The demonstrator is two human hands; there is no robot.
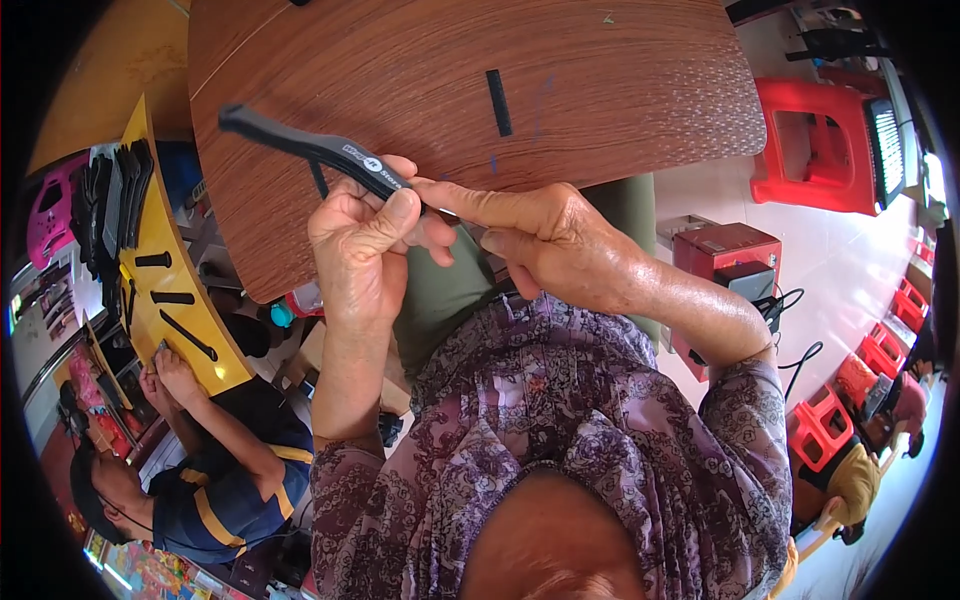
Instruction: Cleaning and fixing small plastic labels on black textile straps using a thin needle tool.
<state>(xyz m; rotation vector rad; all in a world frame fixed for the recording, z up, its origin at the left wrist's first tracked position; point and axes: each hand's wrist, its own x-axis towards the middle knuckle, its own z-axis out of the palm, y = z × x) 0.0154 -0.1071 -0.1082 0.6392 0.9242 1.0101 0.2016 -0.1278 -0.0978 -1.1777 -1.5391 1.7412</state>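
Note:
My left hand (362, 235) is closed, thumb on top, round one end of a black strap (285, 138) with pale printing on it. The strap's other end sticks out toward the upper left, over the table. My right hand (575, 245) meets it from the right, its index fingertip at the strap's held end and its other fingers curled. A small pale glint shows under that index finger; what it belongs to I cannot make out. A short black strip (499, 102) lies on the brown wood-grain table (620, 60) beyond my hands.
At left, a co-worker (215, 470) handles something small at a yellow table (205, 330) with black straps on it. A red stool (815, 150) stands right of the brown table. Near my right forearm is a red box (715, 250) with black cables.

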